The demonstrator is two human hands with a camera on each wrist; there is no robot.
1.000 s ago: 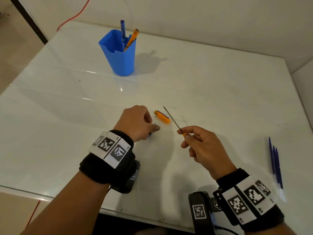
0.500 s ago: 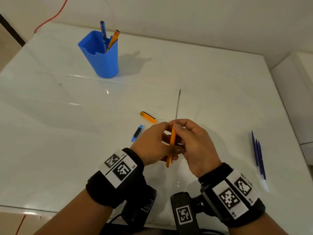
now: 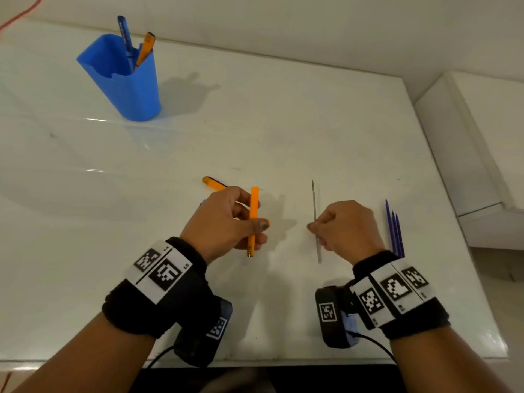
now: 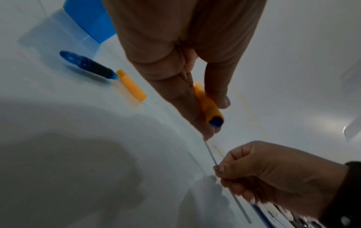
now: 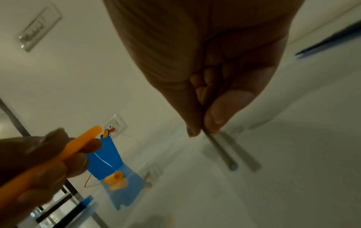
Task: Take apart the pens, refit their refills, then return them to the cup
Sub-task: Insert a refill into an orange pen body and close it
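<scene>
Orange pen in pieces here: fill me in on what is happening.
A person is taking the pen apart. The left hand holds the empty orange barrel, and the right hand pinches the thin grey refill, clear of the barrel. An orange cap and a blue cap lie on the white table. Two pens stand in the blue cup; spare blue refills lie to the right.

Both forearms bare, no sleeves. Left wrist: wide black strap (image 3: 158, 302) w/ white label, two black square codes, small print "L5". Black camera box (image 3: 202, 333) under it, coded tag, thin black cable. Right wrist: black strap (image 3: 408, 302), white label, three codes. Black box (image 3: 333, 316) on inner side w/ coded tag, blue part, black cable.
</scene>
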